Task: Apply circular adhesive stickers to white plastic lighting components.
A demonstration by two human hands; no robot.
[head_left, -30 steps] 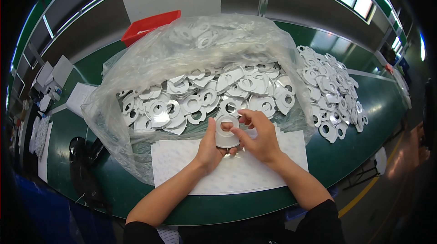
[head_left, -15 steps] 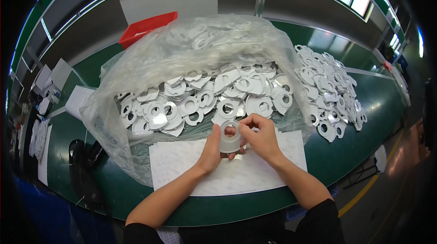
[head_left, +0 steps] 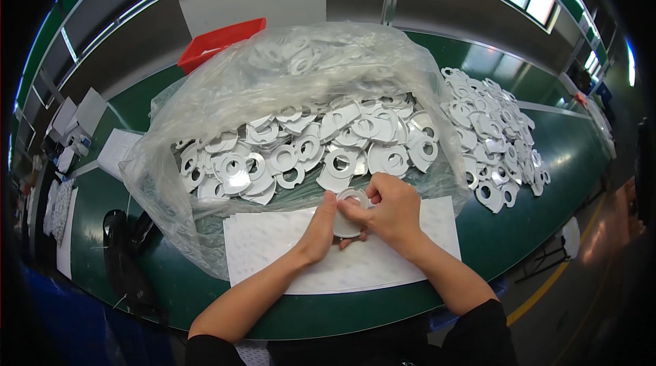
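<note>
A grey-white plate with a round hole (head_left: 348, 228) is held up between my hands, above a stack of white paper sheets (head_left: 266, 250). My left hand (head_left: 320, 228) grips its left edge, thumb upright along the side and fingers underneath. Closed at the plate's upper right, my right hand (head_left: 391, 210) has its thumb over the ring-shaped hole and partly hides it. Just beyond my hands, many similar plates (head_left: 283, 158) lie heaped in the mouth of a clear plastic bag (head_left: 225, 103).
A second pile of plates (head_left: 495, 134) lies on the green table (head_left: 383, 311) to the right of the bag. Behind the bag stands a red bin (head_left: 222, 41). A black object (head_left: 126, 257) rests at the left, near white papers (head_left: 117, 151).
My right hand has shifted slightly down and its thumb now reaches over the plate's hole. The plate appears tilted and turned a little. My left hand keeps its hold.
</note>
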